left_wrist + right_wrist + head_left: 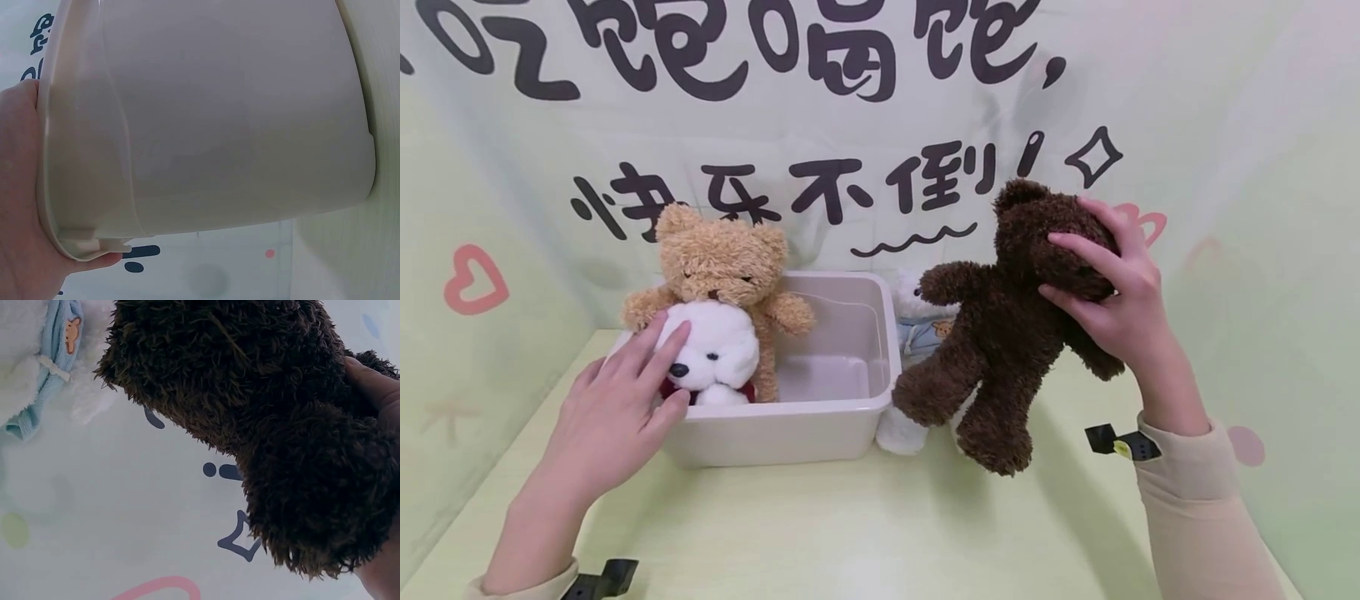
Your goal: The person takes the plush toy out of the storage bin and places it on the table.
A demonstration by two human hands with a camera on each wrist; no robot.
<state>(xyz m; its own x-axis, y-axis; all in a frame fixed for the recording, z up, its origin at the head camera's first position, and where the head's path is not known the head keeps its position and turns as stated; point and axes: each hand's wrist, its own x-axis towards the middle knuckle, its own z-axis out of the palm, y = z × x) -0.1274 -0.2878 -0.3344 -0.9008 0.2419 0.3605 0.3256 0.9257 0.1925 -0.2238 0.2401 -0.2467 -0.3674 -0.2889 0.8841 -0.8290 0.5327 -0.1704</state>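
Nearest are the person's beige sleeves [1195, 525], with a black device [1142, 447] at the right cuff. The left hand [610, 408] lies over the left end of the bin, palm against the rim; its fingers, fairly straight and slightly apart, rest on the white plush dog [715, 333], the thumb lying over the front corner. The right hand [1112, 292] grips the dark brown teddy bear [1007, 333] by the head, fingers and thumb curled into the fur, the bear tilted with its legs toward the lower left, just beside the bin's right end. The cream plastic bin [782, 433] stands on the pale yellow-green table [850, 517]; the dog sits in its front left part and, behind it, a tan teddy bear [722, 258] rises above the rim. Partly hidden behind the brown bear, outside the bin, is a white plush toy [906, 287] in a blue garment [917, 337]. Farthest back hangs a pale printed backdrop [850, 125] with large dark Chinese characters and pink-red hearts
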